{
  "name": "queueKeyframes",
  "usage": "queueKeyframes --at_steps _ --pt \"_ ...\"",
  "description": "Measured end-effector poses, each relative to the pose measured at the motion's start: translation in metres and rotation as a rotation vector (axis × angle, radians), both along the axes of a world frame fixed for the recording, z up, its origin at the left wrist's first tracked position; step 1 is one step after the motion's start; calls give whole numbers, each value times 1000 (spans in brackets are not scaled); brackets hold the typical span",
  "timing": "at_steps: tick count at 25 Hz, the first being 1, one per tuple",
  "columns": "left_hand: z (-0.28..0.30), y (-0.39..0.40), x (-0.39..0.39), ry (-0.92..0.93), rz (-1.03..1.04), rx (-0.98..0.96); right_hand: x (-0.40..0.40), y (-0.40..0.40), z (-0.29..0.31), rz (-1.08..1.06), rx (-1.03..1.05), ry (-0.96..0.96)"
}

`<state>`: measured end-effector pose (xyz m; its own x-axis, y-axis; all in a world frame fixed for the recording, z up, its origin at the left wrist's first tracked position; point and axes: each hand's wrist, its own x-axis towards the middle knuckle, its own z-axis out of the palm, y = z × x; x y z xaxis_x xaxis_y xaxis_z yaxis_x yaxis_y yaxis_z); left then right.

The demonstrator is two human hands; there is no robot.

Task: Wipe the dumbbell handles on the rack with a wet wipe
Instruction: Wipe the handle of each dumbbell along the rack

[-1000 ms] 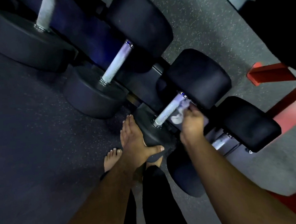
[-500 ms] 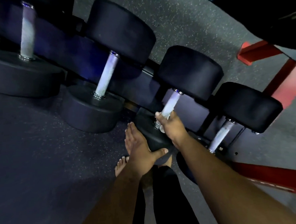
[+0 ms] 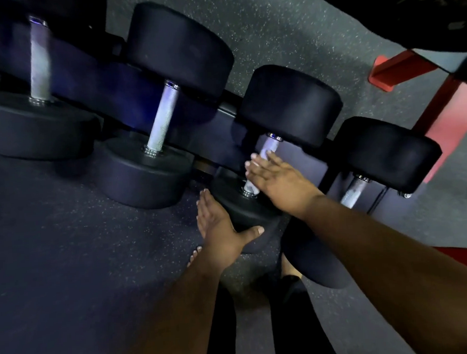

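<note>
Third handle [image 3: 269, 145] from the left, long axis running from 7 to 1 o'clock. The right hand [image 3: 278, 182] wraps its lower half; the wipe is hidden beneath it. The left hand [image 3: 221, 229], fingers straight, braces the near weight head [image 3: 239, 203] at 7 o'clock of the handle. The unwiped-looking fourth handle [image 3: 355, 190] lies at 3 o'clock, nearer the right hand.

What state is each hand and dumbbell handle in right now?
Right hand: lies over the third handle, fingers wrapping it; wipe not visible.
Left hand: fingers straight, braced against the third dumbbell's near head.
Third handle: mostly covered by the right hand.
First handle: bare, untouched.
Second handle: bare, untouched.
Fourth handle: bare, partly hidden by the right forearm.
</note>
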<state>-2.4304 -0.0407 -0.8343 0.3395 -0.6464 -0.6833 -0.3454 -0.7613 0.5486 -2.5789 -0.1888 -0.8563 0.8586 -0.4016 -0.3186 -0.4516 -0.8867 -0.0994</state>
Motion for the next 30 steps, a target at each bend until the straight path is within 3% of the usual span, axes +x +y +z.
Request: queueKeyframes --at_steps 2,4,5,7,11,14,18,19,20,23,26,30 --pt "-1 -2 0 -2 -7 7 -5 20 13 48 95 18" --pt "0 0 -2 0 -9 11 -24 38 24 -135 285 -9" --pt "3 3 -4 -8 0 4 -34 46 35 -331 434 -41" --pt "11 12 -15 -58 8 -47 -56 64 54 -776 573 -296" --pt "47 46 -84 -188 -81 -198 -121 100 74 -1743 406 -707" --pt "54 60 -151 -65 -172 -191 -167 99 58 -2132 434 -822" --pt "33 44 -202 75 -144 37 -157 72 29 -2287 845 -760" --pt "27 38 -208 103 -112 58 -155 54 26 -2420 856 -791" --pt "22 33 -213 125 -81 75 -157 36 24 -2421 844 -755" --pt "9 27 -221 93 -21 105 -165 27 18 -2151 903 -816" --pt "8 32 -224 72 -25 81 -168 59 16 -1853 1089 -587" --pt "3 35 -224 35 -35 60 -168 15 -5 -2093 1144 -837"
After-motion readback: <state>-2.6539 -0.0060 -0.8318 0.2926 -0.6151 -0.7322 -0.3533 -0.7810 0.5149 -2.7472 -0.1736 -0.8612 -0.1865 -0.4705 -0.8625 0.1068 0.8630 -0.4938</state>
